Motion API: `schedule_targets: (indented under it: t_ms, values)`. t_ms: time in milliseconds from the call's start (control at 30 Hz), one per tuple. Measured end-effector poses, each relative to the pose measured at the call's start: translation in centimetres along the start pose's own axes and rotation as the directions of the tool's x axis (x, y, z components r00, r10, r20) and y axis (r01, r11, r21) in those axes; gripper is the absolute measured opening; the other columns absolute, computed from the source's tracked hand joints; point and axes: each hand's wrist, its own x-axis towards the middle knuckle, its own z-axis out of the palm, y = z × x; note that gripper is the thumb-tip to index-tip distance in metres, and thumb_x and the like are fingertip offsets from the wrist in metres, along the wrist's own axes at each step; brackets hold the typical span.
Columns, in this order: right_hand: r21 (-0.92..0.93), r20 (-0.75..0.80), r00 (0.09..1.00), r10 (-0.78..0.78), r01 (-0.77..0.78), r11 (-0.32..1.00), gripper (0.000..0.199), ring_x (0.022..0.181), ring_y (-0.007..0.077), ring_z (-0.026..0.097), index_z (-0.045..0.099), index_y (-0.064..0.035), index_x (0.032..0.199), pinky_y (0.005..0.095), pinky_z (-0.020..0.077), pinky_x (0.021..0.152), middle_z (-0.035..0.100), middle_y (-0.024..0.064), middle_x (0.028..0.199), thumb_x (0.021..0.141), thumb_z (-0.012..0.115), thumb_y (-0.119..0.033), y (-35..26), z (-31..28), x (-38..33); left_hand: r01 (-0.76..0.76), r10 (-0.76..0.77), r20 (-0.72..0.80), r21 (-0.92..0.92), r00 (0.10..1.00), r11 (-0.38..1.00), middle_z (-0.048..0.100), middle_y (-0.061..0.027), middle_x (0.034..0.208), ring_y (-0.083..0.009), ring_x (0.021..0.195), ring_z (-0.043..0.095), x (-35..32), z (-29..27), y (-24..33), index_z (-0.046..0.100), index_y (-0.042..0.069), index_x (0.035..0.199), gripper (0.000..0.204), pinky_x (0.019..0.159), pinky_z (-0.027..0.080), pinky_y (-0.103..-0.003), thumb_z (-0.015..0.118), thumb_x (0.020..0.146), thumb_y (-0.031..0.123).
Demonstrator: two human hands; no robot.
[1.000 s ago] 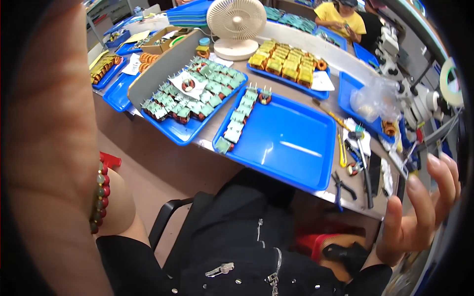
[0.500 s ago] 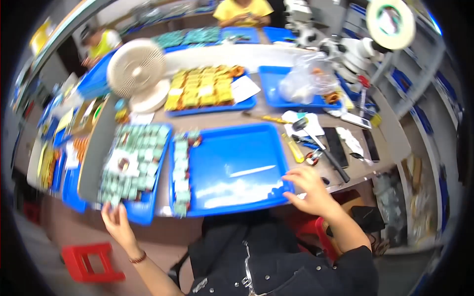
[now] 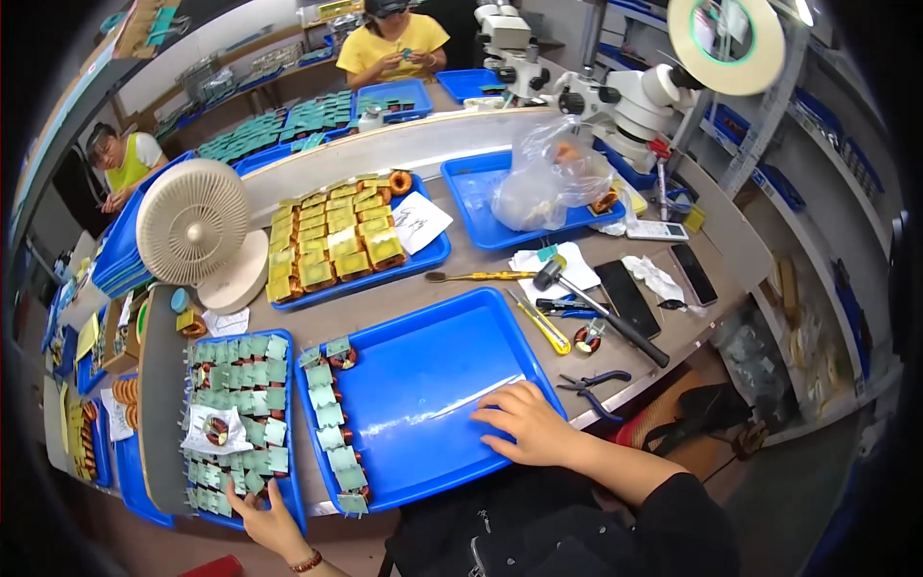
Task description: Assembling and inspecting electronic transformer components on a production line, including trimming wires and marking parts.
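Note:
My left hand [image 3: 269,524] is at the near edge of a blue tray [image 3: 288,370] filled with green circuit boards on copper coils. Its thumb and fingers are apart around one of the near boards [image 3: 255,481]; a firm grip on it does not show. Over the near right part of a larger blue tray [image 3: 423,356] is my right hand [image 3: 524,423], fingers spread and holding nothing. One column of boards on coils [image 3: 330,415] lines that tray's left side. A white paper with a single coil [image 3: 213,430] lies on the filled tray.
Behind stand a beige fan [image 3: 194,234], a tray of yellow-wrapped coils [image 3: 332,236] and a tray with a plastic bag [image 3: 543,188]. To the right lie a hammer [image 3: 615,322], pliers [image 3: 596,385], a yellow cutter [image 3: 546,327] and a phone [image 3: 694,274]. Two people sit beyond.
The view has shifted and sharpened. My left hand has moved in over the filled tray's near boards, and my right hand from the large tray's right edge to over its inside.

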Motion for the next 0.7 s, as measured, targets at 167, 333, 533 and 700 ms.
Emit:
schedule_targets:
  t_ms: [167,333,533,700]
  values:
    - [-0.018,-0.001,0.999,-0.043,0.043,0.999,0.034,0.099,0.0269,0.05,0.061,-0.0101,0.103,0.0392,0.0356,0.087,0.056,0.007,0.104,0.072,0.069,-0.02,-0.8,0.6,0.5,0.051,-0.042,0.062,-0.142,0.997,0.989,0.064,-0.0143,0.083,-0.0224,0.071,0.062,0.4,-0.7,-1.0,0.043,0.008,0.124,0.054,0.064,0.047,-0.033,0.067,0.076,0.005]
    - [-0.07,0.058,0.99,-0.132,0.136,0.988,0.039,0.098,0.0285,0.052,0.059,-0.0067,0.106,0.0397,0.0377,0.086,0.056,0.0104,0.104,0.071,0.07,-0.018,-1.7,-1.6,1.5,-0.024,0.024,-0.006,-0.003,1.0,1.0,0.063,-0.0119,0.078,-0.0249,0.066,0.061,0.0,0.6,0.0,0.046,0.009,0.121,0.052,0.061,0.046,-0.035,0.068,0.074,0.009]
    - [0.021,0.073,0.919,-0.388,0.388,0.921,0.061,0.12,0.0338,0.044,0.041,-0.002,0.13,0.0403,0.0338,0.1,0.042,0.0195,0.134,0.077,0.067,-0.018,-5.2,-4.8,13.8,-0.005,0.006,-0.044,0.012,0.999,1.0,0.057,-0.0091,0.071,-0.0237,0.063,0.057,-0.1,-0.2,-0.3,0.048,0.009,0.118,0.052,0.06,0.045,-0.034,0.07,0.071,0.01]
    - [-0.064,-0.256,0.744,-0.618,0.625,0.778,0.065,0.13,0.0345,0.03,0.031,0.0,0.136,0.0407,0.0251,0.106,0.03,0.0219,0.141,0.083,0.06,-0.024,-10.8,-4.9,30.7,0.002,-0.003,-0.023,-0.034,1.0,0.999,0.06,-0.011,0.074,-0.0248,0.065,0.058,-0.3,-0.3,-0.7,0.049,0.008,0.117,0.051,0.061,0.046,-0.035,0.07,0.07,0.01]
